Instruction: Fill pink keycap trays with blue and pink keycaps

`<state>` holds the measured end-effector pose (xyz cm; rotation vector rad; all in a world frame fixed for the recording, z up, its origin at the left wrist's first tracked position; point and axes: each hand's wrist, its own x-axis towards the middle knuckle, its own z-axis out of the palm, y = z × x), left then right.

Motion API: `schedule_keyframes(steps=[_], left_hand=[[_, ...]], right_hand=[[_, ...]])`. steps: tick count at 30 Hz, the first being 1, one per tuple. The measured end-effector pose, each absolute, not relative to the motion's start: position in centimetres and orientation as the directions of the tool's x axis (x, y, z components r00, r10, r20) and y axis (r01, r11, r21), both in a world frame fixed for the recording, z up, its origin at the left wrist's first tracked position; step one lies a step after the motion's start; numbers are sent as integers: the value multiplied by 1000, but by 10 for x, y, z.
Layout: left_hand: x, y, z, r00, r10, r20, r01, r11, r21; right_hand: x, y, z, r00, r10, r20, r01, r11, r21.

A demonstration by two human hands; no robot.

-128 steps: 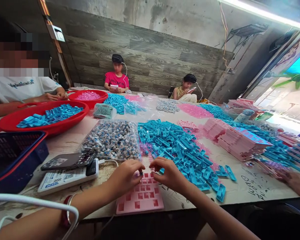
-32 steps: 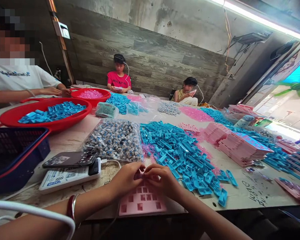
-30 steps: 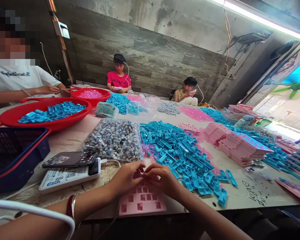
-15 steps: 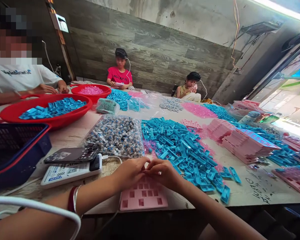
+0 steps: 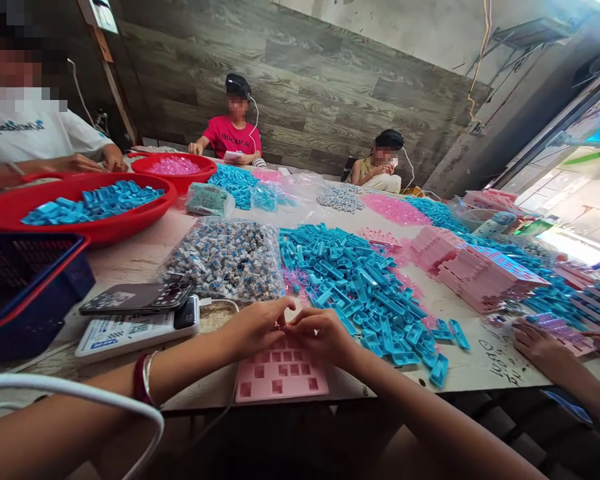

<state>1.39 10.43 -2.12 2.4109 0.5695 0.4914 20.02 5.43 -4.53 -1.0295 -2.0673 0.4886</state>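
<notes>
Over the pink plate (image 5: 285,383), your left hand (image 5: 256,328) and right hand (image 5: 330,335) meet, perhaps for precision; I can't tell their grip. Blue pieces (image 5: 356,288) lie beyond it, seemingly for reach.

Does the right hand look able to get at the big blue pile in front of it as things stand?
Probably yes: the blue pile lies loose just beyond the right hand, with nothing seen between them. It would likely have to leave the pink plate first.
</notes>
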Motion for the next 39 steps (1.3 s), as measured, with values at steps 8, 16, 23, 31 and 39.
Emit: schedule_keyframes(steps=[8, 16, 23, 31, 39], left_hand=[[10, 106, -24, 795, 584, 167, 304, -621, 723], [13, 105, -19, 823, 550, 142, 351, -688, 635], [13, 108, -25, 838, 521, 164, 320, -711, 626], [-10, 117, 0, 759, 610, 230, 459, -750, 476], [-53, 159, -9, 571, 803, 170, 782, -595, 185]], right_hand=[[189, 58, -32, -513, 735, 444, 581, 678, -450], [187, 62, -24, -572, 751, 331, 611, 659, -439], [185, 59, -28, -538, 755, 374, 585, 654, -479], [220, 71, -16, -381, 842, 382, 695, 534, -481], [230, 86, -29, -472, 834, 286, 859, 509, -65]])
